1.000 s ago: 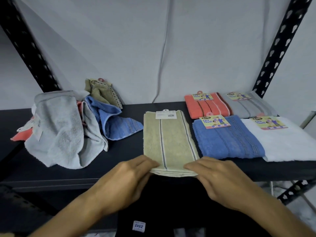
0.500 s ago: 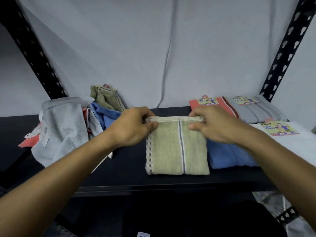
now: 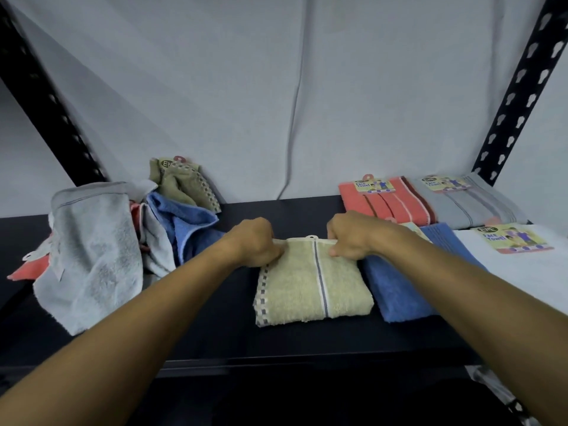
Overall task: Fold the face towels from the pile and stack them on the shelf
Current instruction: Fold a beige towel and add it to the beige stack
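Observation:
A beige face towel [image 3: 310,287] with a grey stripe lies folded in half on the black shelf [image 3: 215,339]. My left hand [image 3: 256,241] pinches its far left corner and my right hand [image 3: 350,236] pinches its far right corner, both closed on the doubled far edge. A loose pile of unfolded towels [image 3: 101,241], grey, blue, coral and olive, sits at the left. Folded towels lie at the right: blue [image 3: 399,290], white [image 3: 519,272], coral [image 3: 387,201] and grey [image 3: 470,204].
Perforated black uprights rise at the left [image 3: 40,96] and right [image 3: 519,87] of the shelf. A pale wall with a thin cable [image 3: 295,118] stands behind. The blue folded towel touches the beige one's right side.
My hands lifted the near edge of the beige towel and carried it to the far edge, folding it in half. Now they press that far edge down.

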A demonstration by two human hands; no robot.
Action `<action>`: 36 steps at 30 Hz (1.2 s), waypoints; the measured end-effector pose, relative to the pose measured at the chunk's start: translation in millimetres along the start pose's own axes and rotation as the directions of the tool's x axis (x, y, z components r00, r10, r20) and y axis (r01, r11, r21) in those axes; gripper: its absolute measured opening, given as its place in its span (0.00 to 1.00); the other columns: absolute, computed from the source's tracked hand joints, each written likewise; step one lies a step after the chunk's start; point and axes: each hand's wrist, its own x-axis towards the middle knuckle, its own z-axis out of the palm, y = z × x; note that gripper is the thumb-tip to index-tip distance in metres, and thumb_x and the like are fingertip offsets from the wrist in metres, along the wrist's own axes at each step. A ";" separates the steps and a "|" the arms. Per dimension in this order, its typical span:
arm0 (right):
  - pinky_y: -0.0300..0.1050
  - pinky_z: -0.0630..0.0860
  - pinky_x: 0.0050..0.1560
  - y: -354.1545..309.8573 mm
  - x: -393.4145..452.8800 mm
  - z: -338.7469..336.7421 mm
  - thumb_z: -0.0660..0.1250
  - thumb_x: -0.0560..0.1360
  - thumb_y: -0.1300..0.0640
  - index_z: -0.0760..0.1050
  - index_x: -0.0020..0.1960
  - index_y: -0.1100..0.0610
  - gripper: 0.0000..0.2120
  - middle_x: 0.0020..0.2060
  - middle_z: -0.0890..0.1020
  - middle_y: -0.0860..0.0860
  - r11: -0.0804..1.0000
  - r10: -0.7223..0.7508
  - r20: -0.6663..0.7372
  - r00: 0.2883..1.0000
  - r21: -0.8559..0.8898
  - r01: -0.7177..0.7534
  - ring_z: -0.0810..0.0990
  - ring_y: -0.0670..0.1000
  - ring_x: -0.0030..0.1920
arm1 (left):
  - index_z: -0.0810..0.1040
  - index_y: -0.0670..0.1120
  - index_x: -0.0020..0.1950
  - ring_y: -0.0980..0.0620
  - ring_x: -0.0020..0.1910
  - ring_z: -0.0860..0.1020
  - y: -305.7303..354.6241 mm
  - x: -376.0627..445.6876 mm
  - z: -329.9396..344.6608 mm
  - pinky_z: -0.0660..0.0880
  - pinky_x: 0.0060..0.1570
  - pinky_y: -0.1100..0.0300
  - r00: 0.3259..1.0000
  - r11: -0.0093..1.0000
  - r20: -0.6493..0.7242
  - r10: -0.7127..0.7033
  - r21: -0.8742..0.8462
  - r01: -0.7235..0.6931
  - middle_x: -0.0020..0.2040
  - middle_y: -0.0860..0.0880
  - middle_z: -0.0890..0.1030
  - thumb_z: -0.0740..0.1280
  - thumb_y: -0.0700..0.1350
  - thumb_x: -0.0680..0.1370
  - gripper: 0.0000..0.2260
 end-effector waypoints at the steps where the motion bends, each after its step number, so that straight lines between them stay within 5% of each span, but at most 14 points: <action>1: 0.47 0.75 0.39 -0.4 1.7 0.1 0.65 0.74 0.61 0.79 0.50 0.63 0.08 0.46 0.83 0.58 1.000 0.003 0.002 1.000 -0.007 -0.003 0.81 0.57 0.43 | 0.81 0.41 0.52 0.46 0.45 0.83 0.6 1.0 -3.7 0.81 0.49 0.51 0.999 0.999 0.051 -0.015 -0.041 0.017 0.48 0.45 0.84 0.66 0.56 0.78 0.17; 5: 0.44 0.67 0.33 -6.3 2.0 -1.9 0.65 0.71 0.63 0.74 0.42 0.63 0.02 0.35 0.75 0.53 1.000 0.025 0.010 1.000 -0.017 -0.025 0.72 0.53 0.34 | 0.82 0.40 0.51 0.48 0.45 0.82 4.7 5.7 -15.7 0.77 0.44 0.57 0.975 0.998 0.221 -0.031 -0.045 0.042 0.48 0.46 0.83 0.72 0.52 0.74 0.15; 9: 0.46 0.72 0.38 -2.7 -0.3 -5.0 0.67 0.71 0.63 0.79 0.53 0.64 0.12 0.46 0.82 0.58 0.999 -0.014 0.014 1.000 0.044 0.013 0.75 0.52 0.40 | 0.83 0.40 0.53 0.47 0.43 0.77 3.5 12.8 -19.2 0.72 0.39 0.57 0.951 0.996 0.305 -0.042 -0.063 0.064 0.53 0.42 0.83 0.75 0.51 0.71 0.18; 12: 0.47 0.76 0.50 1.4 -10.6 -8.1 0.66 0.76 0.62 0.77 0.53 0.60 0.07 0.50 0.78 0.54 0.988 -0.087 -0.083 0.993 0.119 0.097 0.77 0.52 0.48 | 0.82 0.40 0.54 0.50 0.40 0.73 1.6 14.6 -20.9 0.69 0.36 0.60 0.939 0.985 0.341 -0.032 -0.147 0.087 0.44 0.47 0.79 0.76 0.49 0.71 0.17; 17: 0.44 0.70 0.52 10.6 -20.4 -11.0 0.62 0.79 0.60 0.71 0.51 0.55 0.02 0.52 0.68 0.49 0.970 -0.162 -0.311 0.937 0.123 0.209 0.72 0.50 0.51 | 0.79 0.46 0.49 0.53 0.41 0.76 -4.3 13.9 -26.1 0.72 0.38 0.61 0.972 0.958 0.210 0.103 -0.285 -0.040 0.45 0.51 0.80 0.76 0.48 0.72 0.11; 21: 0.46 0.69 0.49 16.2 -27.1 -29.0 0.65 0.78 0.58 0.71 0.51 0.55 0.03 0.50 0.74 0.51 0.967 -0.198 -0.441 0.876 0.061 0.249 0.72 0.51 0.50 | 0.76 0.48 0.53 0.50 0.47 0.79 -2.1 5.5 -48.0 0.76 0.48 0.55 0.978 0.970 -0.061 0.202 -0.125 -0.208 0.49 0.50 0.80 0.75 0.52 0.73 0.15; 24: 0.48 0.71 0.48 14.6 -40.3 -45.6 0.64 0.78 0.57 0.68 0.64 0.53 0.16 0.54 0.74 0.50 0.948 -0.272 -0.591 0.759 -0.030 0.317 0.74 0.53 0.52 | 0.74 0.47 0.63 0.49 0.50 0.77 -3.0 -6.3 -62.2 0.73 0.50 0.57 0.878 0.943 -0.379 0.294 -0.038 -0.332 0.52 0.50 0.79 0.73 0.50 0.75 0.19; 26: 0.51 0.74 0.46 12.1 -49.1 -48.8 0.64 0.76 0.59 0.63 0.73 0.53 0.26 0.56 0.74 0.53 0.939 -0.317 -0.695 0.646 -0.133 0.317 0.75 0.55 0.50 | 0.76 0.46 0.62 0.48 0.50 0.77 -8.8 -16.9 -62.2 0.75 0.50 0.53 0.716 0.891 -0.567 0.408 0.075 -0.448 0.51 0.49 0.79 0.72 0.48 0.75 0.17; 28: 0.50 0.76 0.37 8.1 -59.2 -41.1 0.61 0.74 0.60 0.69 0.69 0.59 0.23 0.51 0.76 0.55 0.916 -0.393 -0.762 0.514 -0.278 0.288 0.76 0.57 0.45 | 0.77 0.45 0.55 0.47 0.47 0.75 -15.8 -31.9 -52.8 0.77 0.40 0.47 0.536 0.833 -0.667 0.518 0.251 -0.492 0.47 0.48 0.78 0.68 0.50 0.74 0.13; 30: 0.50 0.76 0.29 4.6 -70.8 -21.6 0.58 0.71 0.60 0.77 0.54 0.63 0.15 0.45 0.77 0.56 0.879 -0.476 -0.769 0.427 -0.399 0.262 0.77 0.58 0.40 | 0.76 0.45 0.50 0.46 0.45 0.74 -21.9 -50.7 -35.7 0.75 0.29 0.50 0.435 0.800 -0.692 0.576 0.369 -0.473 0.46 0.47 0.78 0.66 0.50 0.72 0.11; 33: 0.52 0.74 0.27 -0.9 -91.6 26.1 0.66 0.69 0.64 0.77 0.43 0.61 0.04 0.39 0.75 0.55 0.831 -0.556 -0.706 0.438 -0.488 0.267 0.74 0.56 0.36 | 0.79 0.42 0.46 0.46 0.44 0.76 -34.1 -82.0 3.1 0.72 0.30 0.53 0.396 0.717 -0.604 0.691 0.502 -0.484 0.48 0.47 0.79 0.70 0.45 0.73 0.07; 36: 0.48 0.72 0.27 -3.2 -113.4 75.9 0.74 0.63 0.66 0.77 0.43 0.58 0.10 0.38 0.74 0.52 0.807 -0.587 -0.605 0.538 -0.484 0.337 0.73 0.53 0.36 | 0.81 0.42 0.47 0.46 0.44 0.78 -50.4 -107.5 47.1 0.75 0.34 0.53 0.477 0.658 -0.453 0.753 0.505 -0.559 0.49 0.47 0.80 0.69 0.45 0.75 0.07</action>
